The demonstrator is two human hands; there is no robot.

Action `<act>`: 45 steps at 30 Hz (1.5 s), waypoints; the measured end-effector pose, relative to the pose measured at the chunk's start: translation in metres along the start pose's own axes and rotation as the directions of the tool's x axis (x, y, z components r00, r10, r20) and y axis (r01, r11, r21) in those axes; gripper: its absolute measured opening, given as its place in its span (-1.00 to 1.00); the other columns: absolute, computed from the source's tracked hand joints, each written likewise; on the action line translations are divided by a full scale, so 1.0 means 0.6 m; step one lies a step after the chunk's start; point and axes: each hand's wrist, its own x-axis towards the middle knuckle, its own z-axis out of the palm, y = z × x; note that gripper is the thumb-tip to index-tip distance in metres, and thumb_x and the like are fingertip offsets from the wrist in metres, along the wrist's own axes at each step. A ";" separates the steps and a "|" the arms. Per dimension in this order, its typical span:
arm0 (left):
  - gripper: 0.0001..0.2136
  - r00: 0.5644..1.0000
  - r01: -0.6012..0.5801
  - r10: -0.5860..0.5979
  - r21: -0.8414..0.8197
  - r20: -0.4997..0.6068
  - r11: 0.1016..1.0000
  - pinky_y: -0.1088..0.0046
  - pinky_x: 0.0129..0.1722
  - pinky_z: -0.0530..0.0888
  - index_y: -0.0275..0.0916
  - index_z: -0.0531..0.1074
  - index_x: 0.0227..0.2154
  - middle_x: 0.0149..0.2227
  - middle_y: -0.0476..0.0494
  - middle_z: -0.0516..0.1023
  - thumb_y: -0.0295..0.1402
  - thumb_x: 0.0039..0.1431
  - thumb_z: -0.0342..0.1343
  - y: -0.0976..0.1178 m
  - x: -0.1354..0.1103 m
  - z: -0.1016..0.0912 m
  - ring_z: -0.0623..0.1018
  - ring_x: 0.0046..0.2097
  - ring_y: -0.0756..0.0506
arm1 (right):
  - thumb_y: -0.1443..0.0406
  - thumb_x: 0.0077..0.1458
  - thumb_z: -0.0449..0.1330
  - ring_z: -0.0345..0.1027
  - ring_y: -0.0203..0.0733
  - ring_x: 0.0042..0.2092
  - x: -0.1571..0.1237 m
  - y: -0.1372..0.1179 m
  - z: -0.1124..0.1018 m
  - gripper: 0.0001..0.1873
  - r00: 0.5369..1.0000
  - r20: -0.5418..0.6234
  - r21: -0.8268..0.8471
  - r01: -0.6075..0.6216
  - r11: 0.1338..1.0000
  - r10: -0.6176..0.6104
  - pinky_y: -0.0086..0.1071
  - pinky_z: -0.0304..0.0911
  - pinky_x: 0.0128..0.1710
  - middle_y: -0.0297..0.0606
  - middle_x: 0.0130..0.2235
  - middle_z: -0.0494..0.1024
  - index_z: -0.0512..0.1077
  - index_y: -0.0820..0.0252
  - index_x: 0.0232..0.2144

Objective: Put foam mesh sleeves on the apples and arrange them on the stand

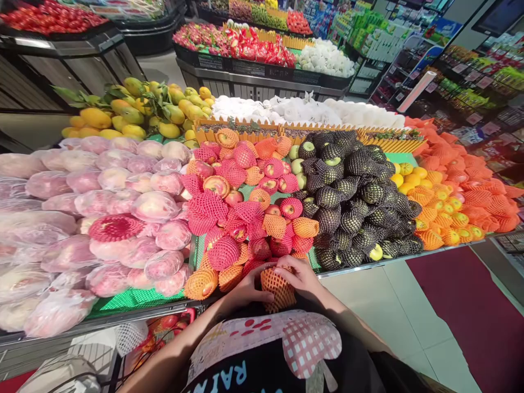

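Close to my body, both hands are around an orange foam fruit net [279, 290]. My left hand [249, 287] curls along its left side, thumb across the front. At the upper right rim, the fingers of my right hand [302, 276] are closed on the mesh. Whatever fruit is inside is mostly hidden. Just beyond lies a heap of apples in pink and orange foam nets, among them a pink-netted apple [223, 252] and an orange-netted one [201, 284]. Some apples show bare red skin between the nets.
Left of the apples are large pink fruits in clear bags [118, 204], with a loose pink foam net [115, 227] on top. Green fruits in black nets [352, 196] lie right, then orange fruits [440, 210]. Mangoes [131, 114] sit behind. Red apples show in a crate below the counter's edge.
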 end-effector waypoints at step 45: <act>-0.56 0.996 -0.060 0.048 -0.165 -0.075 0.985 0.45 -0.37 0.44 -0.11 0.55 0.02 0.03 -0.24 0.63 -0.02 0.15 0.21 -0.023 0.024 -0.024 0.59 -0.10 -0.18 | 0.01 -0.06 0.32 0.45 -0.03 -0.10 0.263 0.012 -0.145 -0.41 0.847 -0.526 -0.282 -0.256 0.924 0.074 -0.18 0.36 -0.05 -0.18 -0.10 0.54 0.28 0.12 -0.05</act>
